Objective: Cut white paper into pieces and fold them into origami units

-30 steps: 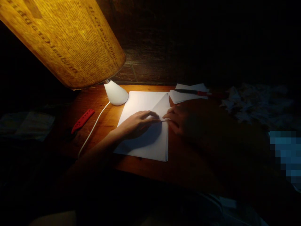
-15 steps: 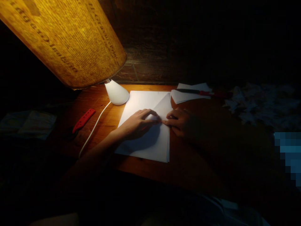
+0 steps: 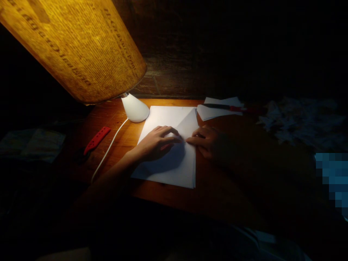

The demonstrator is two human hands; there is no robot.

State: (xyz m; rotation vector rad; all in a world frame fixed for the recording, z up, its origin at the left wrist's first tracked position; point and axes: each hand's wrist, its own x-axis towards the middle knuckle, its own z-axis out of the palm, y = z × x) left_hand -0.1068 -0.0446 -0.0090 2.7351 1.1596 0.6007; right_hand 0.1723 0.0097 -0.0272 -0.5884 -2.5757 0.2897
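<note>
Touching white paper (image 3: 174, 170) near its right edge, hands (image 3: 157, 141) almost meet.

Two grips (image 3: 161, 141) (image 3: 208, 141), two flat paper stacks (image 3: 168, 175) (image 3: 210, 113), one lamp (image 3: 92, 54), one red strip (image 3: 97, 140), one black-red tool (image 3: 230, 107)

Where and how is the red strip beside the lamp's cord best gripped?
Probably at its middle, pinched across the narrow width from above: the red strip is long and slim and lies on the table. Approaching from its left seems better, since the white cord runs along its right.
</note>
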